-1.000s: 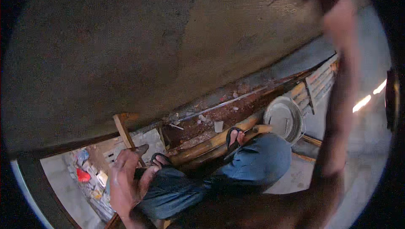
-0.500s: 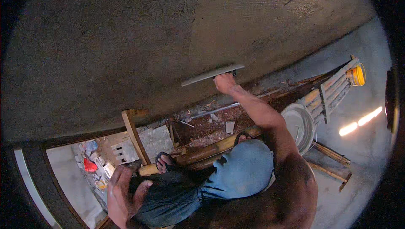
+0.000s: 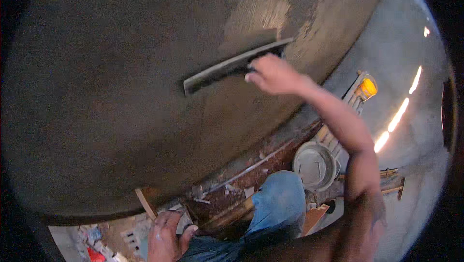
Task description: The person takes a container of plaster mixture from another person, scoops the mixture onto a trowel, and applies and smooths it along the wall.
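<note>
My right hand (image 3: 275,74) grips a long rectangular plastering trowel (image 3: 217,71) by its handle. The blade lies slantwise at the brown-grey plastered wall (image 3: 121,98), its right end higher than its left. Rougher ridged plaster (image 3: 263,8) shows above the blade, and the surface to the left is smoother. Low in the picture, my left hand (image 3: 166,238) is held up beside my bent leg in blue trousers (image 3: 280,199). Its fingers are slightly curled, with the thumb apart and nothing visible between them.
A round grey tub (image 3: 315,165) with wet mix stands right of my knee. Beyond it, a yellow bucket (image 3: 369,88) sits at the end of a pole platform (image 3: 328,139). A wooden post (image 3: 145,203) leans near the wall base, with rubble and a red scrap (image 3: 95,254) below.
My right hand has moved the trowel upward on the wall. The view has swung, so the tub and platform sit further left. My left hand appears lower and further right.
</note>
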The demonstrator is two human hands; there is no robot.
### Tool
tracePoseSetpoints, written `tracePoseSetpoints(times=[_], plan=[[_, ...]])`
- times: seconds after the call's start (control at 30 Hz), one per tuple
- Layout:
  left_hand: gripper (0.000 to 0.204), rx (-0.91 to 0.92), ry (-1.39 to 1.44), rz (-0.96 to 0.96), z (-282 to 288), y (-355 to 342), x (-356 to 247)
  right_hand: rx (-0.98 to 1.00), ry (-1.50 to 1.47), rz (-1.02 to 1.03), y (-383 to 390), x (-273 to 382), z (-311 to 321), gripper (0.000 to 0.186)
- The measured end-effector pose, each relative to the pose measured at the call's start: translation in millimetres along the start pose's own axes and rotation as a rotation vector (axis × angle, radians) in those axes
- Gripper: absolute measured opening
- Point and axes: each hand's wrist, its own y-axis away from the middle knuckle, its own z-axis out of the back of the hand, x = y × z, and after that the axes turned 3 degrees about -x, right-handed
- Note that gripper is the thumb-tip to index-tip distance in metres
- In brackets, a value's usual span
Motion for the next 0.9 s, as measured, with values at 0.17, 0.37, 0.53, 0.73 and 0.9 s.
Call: tracePoseSetpoints(times=[0.17, 0.37, 0.53, 0.73, 0.9], plan=[[0.041, -0.129, -0.011, -0.225, 12.8, -20.5, -16.0, -0.011, 0.071, 0.21, -69.4, 12.2, 196.8, 0.022], [0.046, -0.08, 0.042, -0.185, -3.5, -27.9, -3.3, 0.111, -0.152, -0.154, -118.4, 72.5, 356.8, 0.025], [0.048, 0.069, 0.044, -0.005, -6.6, -37.7, -5.3, -0.104, -0.368, -0.222, -117.4, 66.5, 460.4, 0.023], [0.048, 0.116, -0.026, -0.067, -25.8, -70.8, -0.3, -0.612, -0.323, -0.013, -31.9, -23.2, 401.6, 0.027], [0.042, 0.321, 0.258, -0.214, -19.8, -140.6, -68.8, -0.273, -0.577, -0.597, 162.5, -130.0, 191.5, 0.032]])
